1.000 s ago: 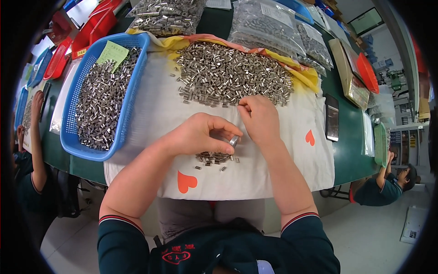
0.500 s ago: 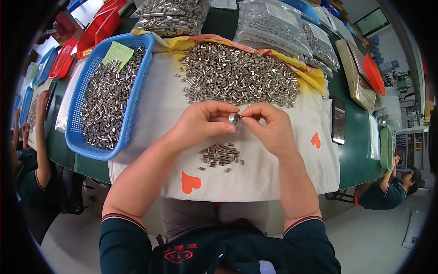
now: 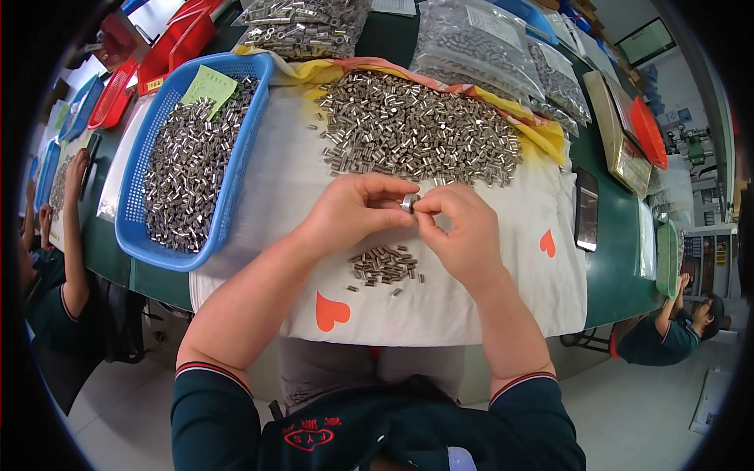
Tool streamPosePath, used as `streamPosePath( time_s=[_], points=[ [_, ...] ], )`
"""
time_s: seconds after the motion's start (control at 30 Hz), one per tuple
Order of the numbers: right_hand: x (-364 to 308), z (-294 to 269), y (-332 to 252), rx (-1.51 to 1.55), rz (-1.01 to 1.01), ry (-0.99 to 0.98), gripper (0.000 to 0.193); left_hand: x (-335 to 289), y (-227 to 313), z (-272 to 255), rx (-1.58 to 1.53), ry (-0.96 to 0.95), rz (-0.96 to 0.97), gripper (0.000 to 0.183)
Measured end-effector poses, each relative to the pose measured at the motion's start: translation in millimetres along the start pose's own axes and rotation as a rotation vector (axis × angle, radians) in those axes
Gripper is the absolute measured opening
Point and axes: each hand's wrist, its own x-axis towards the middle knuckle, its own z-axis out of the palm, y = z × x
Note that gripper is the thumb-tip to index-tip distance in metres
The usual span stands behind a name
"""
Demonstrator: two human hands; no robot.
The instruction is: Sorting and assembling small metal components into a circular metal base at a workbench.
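Observation:
Between the thumb and fingers of my left hand (image 3: pixel 357 208) is a small round metal piece (image 3: pixel 408 203), like a thick ring or disc. My right hand (image 3: pixel 462 224) is closed in a pinch against its right side; whatever the fingertips hold is hidden. Below the hands a small heap of short metal cylinders (image 3: pixel 385 265) lies on the white cloth (image 3: pixel 487 314). Just beyond my fingers spreads a much larger pile of the same metal cylinders (image 3: pixel 420 129).
A blue perforated basket (image 3: pixel 126 224) full of cylinders stands left, a green note (image 3: pixel 210 88) on top. Clear bags of metal parts (image 3: pixel 471 47) line the back. A phone (image 3: pixel 586 210) lies right on the green table (image 3: pixel 616 275). Other people sit at both sides.
My right fingertips have come up against the round metal piece, where a small gap showed before. The view has shifted slightly; the heaps look much the same.

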Motion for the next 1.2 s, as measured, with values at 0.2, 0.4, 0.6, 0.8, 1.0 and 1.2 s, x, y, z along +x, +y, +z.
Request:
streamPosePath(
  time_s=[0.2, 0.4, 0.6, 0.8, 1.0, 1.2],
  points=[
    [5, -13, -2, 0.157, 0.125, -0.093, 0.009, 0, -2, 0, -0.049, 0.006, -0.027, 0.034],
    [9, -24, 13, 0.255, 0.344, -0.189, 0.011, -4, 3, 4, 0.081, -0.103, -0.064, 0.036],
    [12, -8, 33, -0.143, 0.240, 0.012, 0.009, -11, 10, 8, 0.231, -0.233, -0.078, 0.035],
    [11, 0, 34, -0.451, 0.169, 0.026, 0.006, -10, 10, 9, 0.271, -0.222, -0.060, 0.035],
    [10, 3, 37, -0.502, 0.073, 0.028, 0.005, -6, 8, 7, 0.096, -0.151, -0.102, 0.034],
    [10, -1, 34, -0.500, 0.035, 0.011, 0.006, -5, 1, 0, -0.003, -0.060, -0.055, 0.037]
  ],
)
